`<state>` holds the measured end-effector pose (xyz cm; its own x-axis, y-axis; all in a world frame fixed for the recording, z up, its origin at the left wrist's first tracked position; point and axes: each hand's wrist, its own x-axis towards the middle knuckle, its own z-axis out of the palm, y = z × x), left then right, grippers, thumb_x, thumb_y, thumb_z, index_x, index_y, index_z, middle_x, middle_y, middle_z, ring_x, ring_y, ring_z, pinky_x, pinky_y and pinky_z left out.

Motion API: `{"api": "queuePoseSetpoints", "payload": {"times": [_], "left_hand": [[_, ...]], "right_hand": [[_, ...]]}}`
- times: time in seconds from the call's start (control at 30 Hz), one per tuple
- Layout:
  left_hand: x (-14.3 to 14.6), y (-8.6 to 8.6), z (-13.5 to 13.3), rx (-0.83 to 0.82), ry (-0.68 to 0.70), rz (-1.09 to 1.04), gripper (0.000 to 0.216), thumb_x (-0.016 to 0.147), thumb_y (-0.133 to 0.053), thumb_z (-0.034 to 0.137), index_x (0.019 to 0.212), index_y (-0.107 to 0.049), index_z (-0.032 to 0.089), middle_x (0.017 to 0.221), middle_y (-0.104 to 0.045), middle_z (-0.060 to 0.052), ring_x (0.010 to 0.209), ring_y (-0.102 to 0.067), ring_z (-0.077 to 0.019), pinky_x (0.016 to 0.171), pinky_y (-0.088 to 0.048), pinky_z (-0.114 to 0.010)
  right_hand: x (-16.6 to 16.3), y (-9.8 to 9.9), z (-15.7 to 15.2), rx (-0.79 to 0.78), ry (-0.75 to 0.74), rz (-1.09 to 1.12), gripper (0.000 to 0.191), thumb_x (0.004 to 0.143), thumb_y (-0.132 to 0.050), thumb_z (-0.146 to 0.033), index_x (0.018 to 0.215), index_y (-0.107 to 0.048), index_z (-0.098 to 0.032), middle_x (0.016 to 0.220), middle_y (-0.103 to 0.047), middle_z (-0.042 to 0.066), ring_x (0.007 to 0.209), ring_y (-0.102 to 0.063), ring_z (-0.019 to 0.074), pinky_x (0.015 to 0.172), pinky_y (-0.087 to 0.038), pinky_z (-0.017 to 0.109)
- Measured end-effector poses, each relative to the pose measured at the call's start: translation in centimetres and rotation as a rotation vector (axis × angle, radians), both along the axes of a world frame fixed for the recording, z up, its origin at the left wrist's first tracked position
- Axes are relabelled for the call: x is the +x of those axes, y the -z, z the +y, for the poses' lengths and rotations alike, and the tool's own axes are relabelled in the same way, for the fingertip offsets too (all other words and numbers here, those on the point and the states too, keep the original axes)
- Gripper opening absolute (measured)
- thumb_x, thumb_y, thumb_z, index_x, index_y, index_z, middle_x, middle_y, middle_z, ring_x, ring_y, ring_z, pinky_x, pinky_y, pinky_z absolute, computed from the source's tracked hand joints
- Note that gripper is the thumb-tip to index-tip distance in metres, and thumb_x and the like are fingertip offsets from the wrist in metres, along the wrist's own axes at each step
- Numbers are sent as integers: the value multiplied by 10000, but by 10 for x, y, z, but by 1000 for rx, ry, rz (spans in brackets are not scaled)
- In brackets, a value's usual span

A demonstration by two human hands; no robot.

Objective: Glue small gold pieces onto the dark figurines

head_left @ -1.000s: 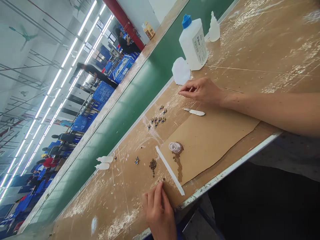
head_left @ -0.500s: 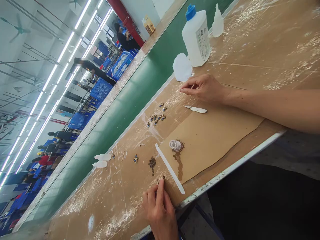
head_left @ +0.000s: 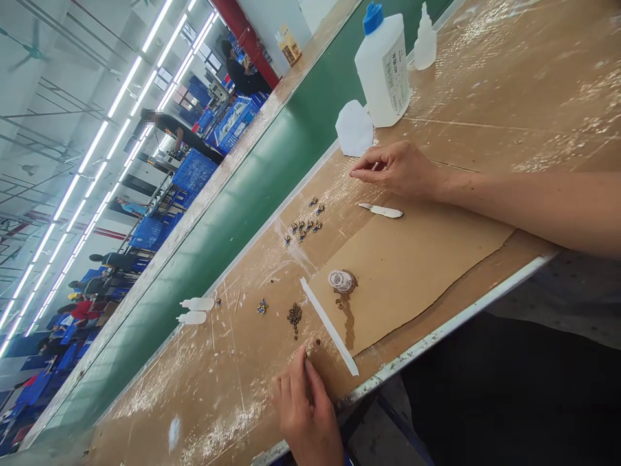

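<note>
My left hand (head_left: 303, 408) rests at the near edge of the table (head_left: 485, 116), its fingers pressed together with the tips on the surface. A tiny dark piece (head_left: 317, 341) lies just beyond those fingertips. I cannot make out what the fingers hold, if anything. My right hand (head_left: 395, 169) lies farther along the table with thumb and forefinger pinched together; what is in the pinch is too small to name. A white-handled tool (head_left: 383, 210) lies just beside the right hand on a cardboard sheet (head_left: 417, 259).
On the table are a small pile of dark pieces (head_left: 295, 315), a cluster of blue-gold pieces (head_left: 305, 226), a white strip (head_left: 330, 327), a clear round cap (head_left: 342, 280), a large blue-capped white bottle (head_left: 383, 65), a dropper bottle (head_left: 425, 29) and two little bottles (head_left: 194, 310). A green conveyor belt (head_left: 242, 213) runs behind, with people beyond.
My left hand's fingertips have slid slightly back from the tiny dark piece. My right hand has stayed pinched in the same place. The view has shifted a little.
</note>
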<state>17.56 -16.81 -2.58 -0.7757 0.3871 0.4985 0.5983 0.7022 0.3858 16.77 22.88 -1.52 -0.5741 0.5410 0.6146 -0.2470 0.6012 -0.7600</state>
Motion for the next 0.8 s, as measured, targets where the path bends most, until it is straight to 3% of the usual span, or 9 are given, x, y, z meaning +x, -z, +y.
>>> {"api": "queuePoseSetpoints", "payload": {"times": [0.17,0.43,0.63,0.8], "left_hand": [[3,-4,0,245,-166,-160,153,729,-667,331,866,-682,265,833,-689,6,773,-635,-176,727,-498,-292],[-9,-14,16,617,-135,-426,165,568,-785,319,695,-713,244,673,-711,-2,605,-664,-150,565,-545,-194],[-14,-23,32,671,-160,-497,178,526,-809,329,664,-713,272,644,-707,11,586,-665,-148,583,-548,-180],[-16,-40,56,592,-202,-500,215,516,-815,333,698,-728,260,646,-709,15,574,-650,-112,580,-519,-125]], "right_hand": [[0,-1,1,-33,-16,37,202,697,-638,-230,718,-722,-412,692,-676,-74,610,-547,196,590,-386,399],[-1,-6,0,-50,-28,66,172,706,-617,-257,693,-723,-391,663,-661,-58,606,-539,190,584,-406,399],[1,-9,1,-22,-48,91,156,720,-597,-238,691,-730,-314,679,-664,-12,621,-554,198,599,-411,388],[-1,-9,0,1,-75,110,168,723,-581,-225,673,-721,-304,655,-665,-18,589,-543,189,589,-408,381]]}}
